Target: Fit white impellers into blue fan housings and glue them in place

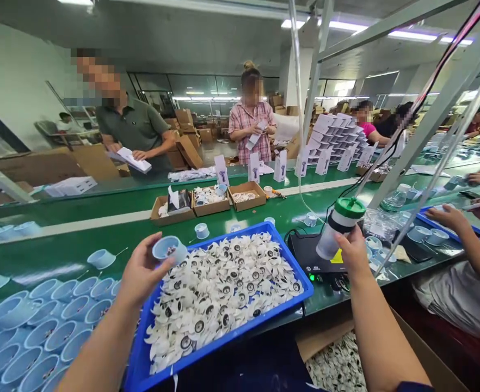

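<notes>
Pinches blue cup [169,249] in L hand [142,272] over blue tray's [240,332] far-left corner, grips green-capped bottle [340,226] in R hand [352,253], cap tilted up-right, well to cup's right above table [113,239].

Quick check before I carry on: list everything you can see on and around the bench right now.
green bench: one, green, runs across the view
blue tray: one, blue, near edge, centre
fan blades: many, white with dark hubs, heaped in the tray
loose cups: many, pale blue, packed at lower left
cardboard boxes: three, brown, in a row mid-bench
cartons: several, white, upright along the far edge
black device: one, black, right of the tray
co-workers: two standing opposite, more at right
left hand: holds one pale blue cup over the tray's left corner
right hand: holds a bottle, whitish with a green lid, above the black device
</notes>
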`<state>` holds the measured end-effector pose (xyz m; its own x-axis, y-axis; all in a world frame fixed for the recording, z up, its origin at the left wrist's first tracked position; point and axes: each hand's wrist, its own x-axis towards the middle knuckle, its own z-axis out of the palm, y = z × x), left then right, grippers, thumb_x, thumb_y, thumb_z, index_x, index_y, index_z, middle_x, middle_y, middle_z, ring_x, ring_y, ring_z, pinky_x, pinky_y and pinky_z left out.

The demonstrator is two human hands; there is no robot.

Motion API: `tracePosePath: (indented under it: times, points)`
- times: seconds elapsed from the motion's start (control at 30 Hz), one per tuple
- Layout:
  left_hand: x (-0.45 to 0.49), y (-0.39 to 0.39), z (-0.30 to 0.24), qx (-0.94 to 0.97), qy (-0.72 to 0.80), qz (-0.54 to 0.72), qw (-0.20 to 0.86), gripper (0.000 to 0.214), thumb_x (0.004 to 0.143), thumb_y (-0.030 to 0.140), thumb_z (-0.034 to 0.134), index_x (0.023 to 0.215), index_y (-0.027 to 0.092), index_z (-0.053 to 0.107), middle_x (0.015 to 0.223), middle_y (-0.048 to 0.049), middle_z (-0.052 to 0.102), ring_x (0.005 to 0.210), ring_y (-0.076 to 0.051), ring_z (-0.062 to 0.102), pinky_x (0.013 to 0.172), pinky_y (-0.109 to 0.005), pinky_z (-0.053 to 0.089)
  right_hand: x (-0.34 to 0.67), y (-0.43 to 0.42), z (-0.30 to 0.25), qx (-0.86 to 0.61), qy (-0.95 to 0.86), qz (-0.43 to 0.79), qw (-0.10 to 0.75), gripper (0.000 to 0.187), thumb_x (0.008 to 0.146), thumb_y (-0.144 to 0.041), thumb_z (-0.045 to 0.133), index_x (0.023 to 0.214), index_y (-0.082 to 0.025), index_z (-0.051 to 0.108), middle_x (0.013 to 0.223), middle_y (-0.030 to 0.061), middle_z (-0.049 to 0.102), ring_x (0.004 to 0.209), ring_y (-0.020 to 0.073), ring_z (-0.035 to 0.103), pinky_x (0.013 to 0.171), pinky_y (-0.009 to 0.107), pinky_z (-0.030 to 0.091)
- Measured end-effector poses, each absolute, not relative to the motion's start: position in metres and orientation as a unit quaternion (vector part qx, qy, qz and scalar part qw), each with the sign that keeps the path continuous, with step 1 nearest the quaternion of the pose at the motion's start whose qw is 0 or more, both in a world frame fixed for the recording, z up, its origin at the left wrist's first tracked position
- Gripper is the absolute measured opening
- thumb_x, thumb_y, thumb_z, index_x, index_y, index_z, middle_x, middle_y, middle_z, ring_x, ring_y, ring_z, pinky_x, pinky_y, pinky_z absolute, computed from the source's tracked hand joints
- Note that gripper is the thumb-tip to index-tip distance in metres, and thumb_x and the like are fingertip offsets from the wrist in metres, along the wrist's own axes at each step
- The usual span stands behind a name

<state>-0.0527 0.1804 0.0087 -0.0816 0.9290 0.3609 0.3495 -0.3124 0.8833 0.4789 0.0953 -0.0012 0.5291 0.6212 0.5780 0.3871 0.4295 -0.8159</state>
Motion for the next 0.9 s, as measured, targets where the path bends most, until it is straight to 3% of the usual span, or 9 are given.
tracePosePath:
  times: [0.13, 0.27, 0.33, 0.47, 0.57, 0.7, 0.9]
  points:
    - [-0.028, 0.106, -0.014, 0.582, 0.488, 0.529, 0.379, 0.083, 0.058, 0.061, 0.087, 0.125, 0.018, 0.063, 0.125, -0.0163, 0.070, 0.112, -0.035, 0.069, 0.094, -0.044, 0.058, 0.458, 0.088, -0.009, -0.483, -0.455, 0.201, 0.721, 0.072, 0.060, -0.051, 0.090, 0.116, -0.024, 0.055, 0.111, 0.0107, 0.073, 0.098, 0.0271, 0.073, 0.091, 0.047, 0.059]
    - [-0.013, 0.062, -0.033, 0.487, 0.429, 0.492, 0.580, 0.081, 0.063, 0.065, 0.082, 0.127, 0.019, 0.064, 0.125, -0.0196, 0.073, 0.114, -0.043, 0.069, 0.090, -0.050, 0.059, 0.409, 0.057, -0.004, -0.393, -0.455, 0.380, 0.703, 0.066, 0.064, -0.045, 0.089, 0.119, -0.023, 0.060, 0.099, 0.0082, 0.074, 0.084, 0.0264, 0.075, 0.076, 0.042, 0.062]
    - [-0.001, 0.050, -0.034, 0.512, 0.390, 0.455, 0.615, 0.084, 0.069, 0.071, 0.076, 0.134, 0.022, 0.058, 0.123, -0.0184, 0.074, 0.111, -0.042, 0.071, 0.087, -0.050, 0.060, 0.381, 0.048, 0.013, -0.308, -0.440, 0.435, 0.723, 0.065, 0.067, -0.042, 0.087, 0.123, -0.026, 0.060, 0.096, 0.0036, 0.073, 0.080, 0.0222, 0.075, 0.076, 0.039, 0.063]
    - [0.042, 0.033, -0.008, 0.727, 0.381, 0.373, 0.433, 0.082, 0.066, 0.059, 0.088, 0.135, 0.027, 0.055, 0.116, -0.0114, 0.075, 0.104, -0.032, 0.073, 0.091, -0.044, 0.057, 0.326, 0.047, 0.059, -0.150, -0.411, 0.577, 0.690, 0.061, 0.071, -0.049, 0.079, 0.125, -0.026, 0.060, 0.090, -0.0009, 0.070, 0.074, 0.0155, 0.071, 0.068, 0.030, 0.062]
    - [0.078, 0.028, 0.019, 0.826, 0.351, 0.320, 0.305, 0.061, 0.069, 0.051, 0.089, 0.119, 0.025, 0.066, 0.105, -0.0062, 0.076, 0.091, -0.025, 0.073, 0.080, -0.035, 0.056, 0.294, 0.055, 0.080, -0.121, -0.419, 0.616, 0.656, 0.055, 0.071, -0.054, 0.079, 0.113, -0.022, 0.064, 0.087, 0.0007, 0.069, 0.071, 0.0158, 0.069, 0.065, 0.030, 0.061]
    - [0.101, 0.023, 0.038, 0.849, 0.302, 0.339, 0.271, 0.031, 0.075, 0.040, 0.084, 0.093, 0.021, 0.067, 0.084, -0.0001, 0.070, 0.073, -0.017, 0.067, 0.066, -0.026, 0.051, 0.274, 0.057, 0.086, -0.116, -0.459, 0.623, 0.623, 0.048, 0.074, -0.060, 0.080, 0.098, -0.020, 0.068, 0.088, 0.0034, 0.069, 0.074, 0.0166, 0.069, 0.065, 0.030, 0.060]
    - [0.103, 0.018, 0.037, 0.837, 0.287, 0.365, 0.290, 0.028, 0.073, 0.028, 0.084, 0.085, 0.020, 0.061, 0.078, 0.0040, 0.064, 0.065, -0.012, 0.059, 0.060, -0.022, 0.046, 0.276, 0.045, 0.090, -0.168, -0.477, 0.616, 0.604, 0.049, 0.068, -0.058, 0.085, 0.096, -0.021, 0.070, 0.090, 0.0033, 0.070, 0.073, 0.0174, 0.068, 0.066, 0.034, 0.062]
